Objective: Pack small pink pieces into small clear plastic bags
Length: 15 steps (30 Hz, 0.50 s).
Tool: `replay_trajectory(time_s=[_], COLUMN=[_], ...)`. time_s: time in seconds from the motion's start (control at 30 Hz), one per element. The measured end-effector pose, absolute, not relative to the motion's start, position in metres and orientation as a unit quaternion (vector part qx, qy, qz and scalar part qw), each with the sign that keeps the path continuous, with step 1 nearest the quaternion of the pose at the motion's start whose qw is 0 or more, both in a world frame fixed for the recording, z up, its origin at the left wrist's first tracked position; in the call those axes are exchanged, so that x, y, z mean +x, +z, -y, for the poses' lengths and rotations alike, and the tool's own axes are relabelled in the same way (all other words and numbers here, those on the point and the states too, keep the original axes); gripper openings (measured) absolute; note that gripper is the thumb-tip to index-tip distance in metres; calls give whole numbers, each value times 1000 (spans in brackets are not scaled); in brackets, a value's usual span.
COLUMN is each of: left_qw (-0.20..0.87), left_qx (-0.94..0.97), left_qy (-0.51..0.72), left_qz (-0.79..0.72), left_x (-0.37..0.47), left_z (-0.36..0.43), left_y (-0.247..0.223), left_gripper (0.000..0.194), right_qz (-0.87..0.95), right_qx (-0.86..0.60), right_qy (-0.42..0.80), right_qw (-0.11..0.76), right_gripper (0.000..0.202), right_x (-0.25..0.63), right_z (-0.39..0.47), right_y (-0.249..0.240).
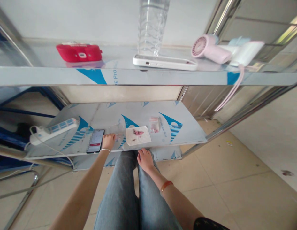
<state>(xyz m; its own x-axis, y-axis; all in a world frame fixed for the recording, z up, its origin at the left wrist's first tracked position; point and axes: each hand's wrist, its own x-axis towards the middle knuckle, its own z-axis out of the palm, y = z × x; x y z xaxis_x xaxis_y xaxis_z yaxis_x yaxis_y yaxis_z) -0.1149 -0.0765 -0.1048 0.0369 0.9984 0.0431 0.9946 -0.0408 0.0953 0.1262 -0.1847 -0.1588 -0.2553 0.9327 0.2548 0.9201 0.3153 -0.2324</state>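
Note:
My left hand (pixel 109 141), with a thin bracelet at the wrist, is at the lower shelf between a phone (pixel 95 141) with a lit screen and a clear plastic bag (pixel 118 129). Its fingers are curled together; what they hold, if anything, is too small to make out. Small pinkish pieces (pixel 118 137) lie by its fingertips. A white sheet (pixel 138 136) bearing a small pink and dark design lies to the right, and past it is a clear packet (pixel 154 124) with reddish contents. My right hand (pixel 145 159) rests on my thigh, holding nothing, fingers loosely stretched out.
A white power strip (pixel 59 126) with a cable lies at the left of the lower shelf (pixel 189 131). The upper shelf (pixel 163 77) bears a red case (pixel 79 53), a clear bottle (pixel 152 28), a white-cased phone (pixel 165 62) and a pink handheld fan (pixel 212 50) with a hanging strap.

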Motion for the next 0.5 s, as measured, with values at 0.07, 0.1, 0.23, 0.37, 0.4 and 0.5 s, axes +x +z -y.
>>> replay_trajectory(time_s=[0.07,0.1,0.23,0.37,0.4,0.5], left_qw=[22,26,62,80,77,62], left_qx=[712,710,701,686,683,665], left_qy=[78,91,121,130,133,171], left_qz=[-697,-697,-700,-711,-714,-724], left_x=[-114,-114,-111,-110,-110,-109], left_z=[78,78,75,73,73,76], left_y=[-107,-109,-114,-111,-109,-105], left_gripper=[34,34,44,42,40,34], right_qz=[794,794,797,799,799,802], right_qx=[-583,-582,-578,-574,-573,-570], right_qy=[22,24,31,29,28,32], right_qw=[172,171,172,176,178,178], right_gripper=[15,15,17,17,17,17], right_x=[126,126,125,124,124,124], right_z=[185,185,185,185,185,185], right_y=[-158,-157,-156,-160,-161,-162])
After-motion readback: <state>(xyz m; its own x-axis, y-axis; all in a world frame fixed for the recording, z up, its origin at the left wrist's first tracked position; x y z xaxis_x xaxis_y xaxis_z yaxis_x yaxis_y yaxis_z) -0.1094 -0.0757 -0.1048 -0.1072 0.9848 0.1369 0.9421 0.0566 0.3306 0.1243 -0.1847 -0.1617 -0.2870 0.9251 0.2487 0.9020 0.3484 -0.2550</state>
